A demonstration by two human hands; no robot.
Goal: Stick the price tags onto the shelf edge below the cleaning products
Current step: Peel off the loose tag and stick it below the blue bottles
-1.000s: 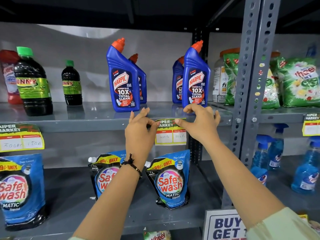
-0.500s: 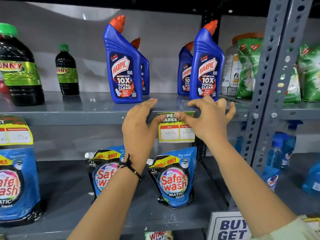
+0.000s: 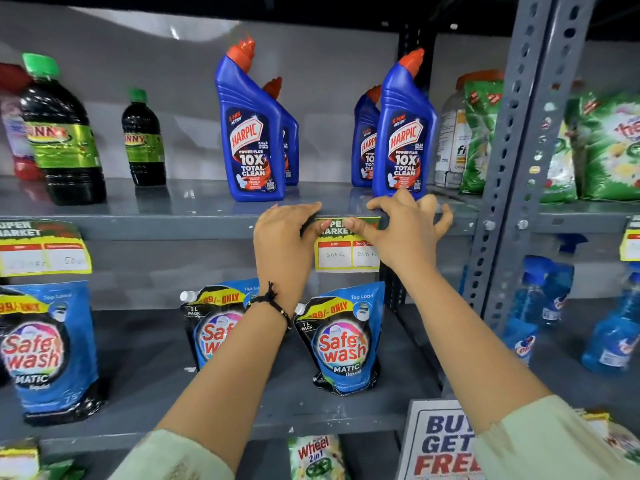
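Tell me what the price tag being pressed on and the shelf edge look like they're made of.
Price tag: likely thin matte paper, since handwritten prices show on its white boxes. Shelf edge: probably grey painted metal, smooth with a slight sheen, matching the perforated steel upright.

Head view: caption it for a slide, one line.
Both hands, left and right, press a price tag onto the shelf edge below Harpic bottles.

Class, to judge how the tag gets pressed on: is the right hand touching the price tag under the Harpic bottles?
Touching. The head view shows the right hand with its thumb pressed flat on the top strip of the price tag.
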